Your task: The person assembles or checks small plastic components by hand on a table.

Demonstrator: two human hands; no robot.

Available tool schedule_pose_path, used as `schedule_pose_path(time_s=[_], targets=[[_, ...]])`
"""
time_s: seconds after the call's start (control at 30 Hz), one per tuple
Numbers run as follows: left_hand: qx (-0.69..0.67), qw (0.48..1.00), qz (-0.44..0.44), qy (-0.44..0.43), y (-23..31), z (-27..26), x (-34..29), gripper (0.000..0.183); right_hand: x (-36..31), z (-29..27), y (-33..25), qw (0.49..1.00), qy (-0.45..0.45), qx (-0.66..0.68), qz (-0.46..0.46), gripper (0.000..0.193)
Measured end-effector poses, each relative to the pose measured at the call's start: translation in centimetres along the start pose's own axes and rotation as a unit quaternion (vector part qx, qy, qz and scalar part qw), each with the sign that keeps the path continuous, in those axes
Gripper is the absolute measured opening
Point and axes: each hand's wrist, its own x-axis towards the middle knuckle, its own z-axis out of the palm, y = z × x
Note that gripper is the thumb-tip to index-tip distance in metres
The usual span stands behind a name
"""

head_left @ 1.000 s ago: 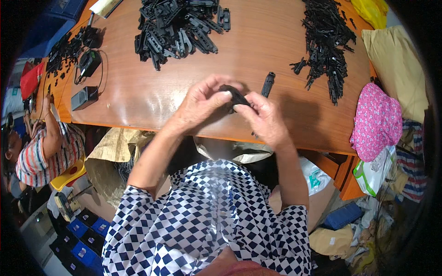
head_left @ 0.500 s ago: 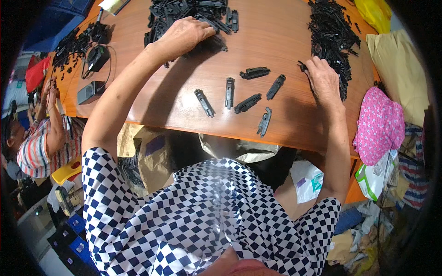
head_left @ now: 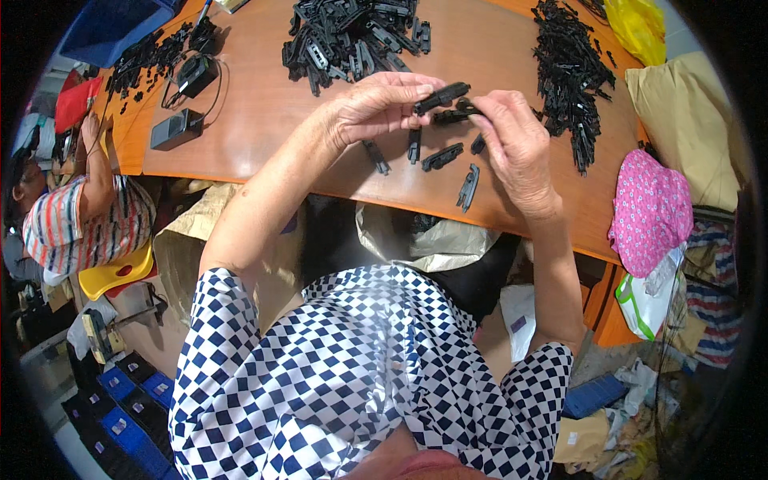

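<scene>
Basically, a stiff, light black plastic clip housing (head_left: 441,97) was pinched endwise by the left hand (head_left: 376,104); a thin black plastic strip (head_left: 450,117) at 6 o'clock was gripped by the right hand (head_left: 516,144).

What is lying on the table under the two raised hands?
Five loose black plastic pieces lie on the wooden table. The right hand partly covers one; anything beneath it stays hidden.
</scene>
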Motion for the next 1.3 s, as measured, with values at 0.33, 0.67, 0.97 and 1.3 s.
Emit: schedule_pose_path(time_s=[0.33,0.67,0.97,1.3], targets=[[0.072,0.995,-0.029,-0.067,-1.3,0.6,-1.7,0.027,-1.8,1.4,-3.6,0.999,-0.026,-0.002,-0.031,0.026],[0.144,0.952,0.23,0.14,-8.6,4.9,-2.8,0.022,-4.4,4.3,-6.3,0.971,0.068,0.119,0.196,0.014],[0.137,0.962,0.118,0.204,-8.4,5.1,-4.5,0.023,-6.0,3.3,-6.6,0.948,-0.013,0.103,0.299,0.032],[0.18,0.951,0.19,0.166,-7.4,5.8,-4.0,0.017,-6.1,3.7,-5.1,0.795,-0.053,0.408,0.445,0.024]])
